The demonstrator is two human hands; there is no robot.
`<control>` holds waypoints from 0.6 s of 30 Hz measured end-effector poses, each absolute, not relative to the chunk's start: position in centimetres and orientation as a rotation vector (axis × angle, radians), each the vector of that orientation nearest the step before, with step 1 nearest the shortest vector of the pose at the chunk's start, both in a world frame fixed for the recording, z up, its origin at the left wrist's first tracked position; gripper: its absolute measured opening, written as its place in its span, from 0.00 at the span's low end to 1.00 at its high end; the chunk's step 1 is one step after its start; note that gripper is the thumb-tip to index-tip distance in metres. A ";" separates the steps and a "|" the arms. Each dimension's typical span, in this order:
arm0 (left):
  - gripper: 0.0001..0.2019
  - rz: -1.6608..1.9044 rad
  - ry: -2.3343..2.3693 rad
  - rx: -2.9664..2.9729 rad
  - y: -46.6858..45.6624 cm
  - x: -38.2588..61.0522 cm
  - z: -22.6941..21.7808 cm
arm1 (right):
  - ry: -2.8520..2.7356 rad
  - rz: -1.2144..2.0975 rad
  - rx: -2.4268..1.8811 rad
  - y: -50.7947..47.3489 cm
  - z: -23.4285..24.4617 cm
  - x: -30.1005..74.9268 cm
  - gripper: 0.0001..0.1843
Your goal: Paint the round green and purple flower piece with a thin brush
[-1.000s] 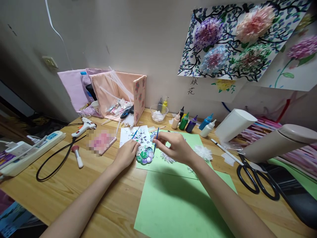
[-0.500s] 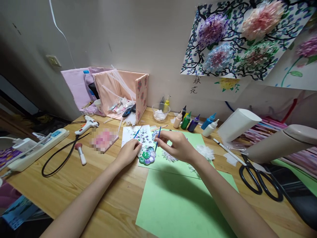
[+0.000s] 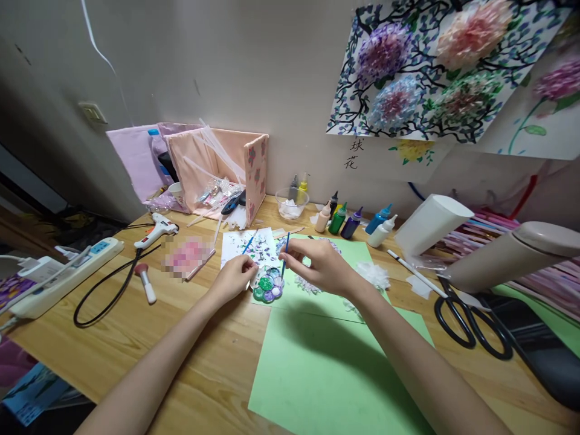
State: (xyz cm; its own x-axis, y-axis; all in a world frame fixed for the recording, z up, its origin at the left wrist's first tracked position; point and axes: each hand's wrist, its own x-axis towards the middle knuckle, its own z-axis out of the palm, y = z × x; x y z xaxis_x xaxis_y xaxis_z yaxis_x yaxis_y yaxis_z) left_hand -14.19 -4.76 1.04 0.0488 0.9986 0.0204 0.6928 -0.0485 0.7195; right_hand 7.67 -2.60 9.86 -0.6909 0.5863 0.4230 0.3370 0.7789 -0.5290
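My right hand point(image 3: 312, 263) pinches a thin blue paintbrush point(image 3: 286, 249) upright, its tip down at the right edge of a flower-shaped paint palette point(image 3: 267, 285). Green, purple and white paint fills the wells. My left hand point(image 3: 234, 275) is closed at the palette's left rim, gripping it. A second blue brush point(image 3: 248, 244) sticks up just beyond the left fingers; whether they hold it too is unclear. Behind lies a paint-spotted white paper point(image 3: 231, 241). Partly hidden by my right hand, a purple-white ruffled flower point(image 3: 308, 284) rests on a green sheet point(image 3: 326, 305).
Paint bottles point(image 3: 351, 223) and a clear bowl point(image 3: 292, 204) line the wall side. To the right are a white ruffled flower point(image 3: 372, 276), black-handled scissors point(image 3: 473, 320) and a bottle point(image 3: 507, 257). A glue gun point(image 3: 158, 229), makeup brush point(image 3: 145, 284) and power strip point(image 3: 67, 278) lie left.
The whole view has shifted slightly, with things appearing a little further left. Both hands keep nearly the same places, and the right one still holds its brush by the palette.
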 end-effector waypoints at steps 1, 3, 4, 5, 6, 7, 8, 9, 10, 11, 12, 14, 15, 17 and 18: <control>0.11 0.752 1.688 1.774 -4.7 -14.2 1.1 | -2.385 0.556 -0.686 -2.6 9.9 7.7 0.10; 0.11 0.770 1.671 1.734 -4.7 -14.3 1.2 | -2.393 0.540 -0.683 -2.6 9.9 7.7 0.11; 0.11 0.781 1.665 1.718 -4.6 -14.4 1.2 | -2.394 0.529 -0.681 -2.6 10.0 7.7 0.11; 0.11 0.791 1.659 1.701 -4.6 -14.4 1.2 | -2.397 0.523 -0.679 -2.6 10.0 7.7 0.10; 0.12 0.801 1.655 1.681 -4.6 -14.4 1.2 | -2.402 0.518 -0.677 -2.6 10.0 7.7 0.10; 0.12 0.810 1.652 1.656 -4.6 -14.4 1.2 | -2.410 0.516 -0.674 -2.6 10.0 7.7 0.10; 0.12 0.820 1.647 1.630 -4.5 -14.4 1.1 | -2.419 0.513 -0.672 -2.7 10.0 7.7 0.10; 0.12 0.830 1.639 1.599 -4.5 -14.3 1.0 | -2.429 0.510 -0.671 -2.7 10.0 7.7 0.10; 0.12 0.838 1.629 1.565 -4.5 -14.3 1.0 | -2.439 0.506 -0.670 -2.7 9.9 7.6 0.10; 0.12 0.846 1.615 1.526 -4.5 -14.3 0.9 | -2.447 0.502 -0.671 -2.7 9.9 7.6 0.10; 0.12 0.854 1.599 1.486 -4.5 -14.3 0.9 | -2.453 0.499 -0.671 -2.7 9.9 7.6 0.10; 0.12 0.869 1.560 1.403 -4.5 -14.2 0.8 | -2.458 0.502 -0.672 -2.6 9.9 7.5 0.09; 0.12 0.876 1.543 1.364 -4.5 -14.2 0.8 | -2.455 0.511 -0.669 -2.6 9.9 7.4 0.09; 0.12 0.895 1.516 1.307 -4.5 -14.2 0.9 | -2.421 0.535 -0.665 -2.6 9.8 7.4 0.08; 0.13 0.909 1.510 1.288 -4.5 -14.2 1.0 | -2.382 0.542 -0.669 -2.7 9.8 7.5 0.08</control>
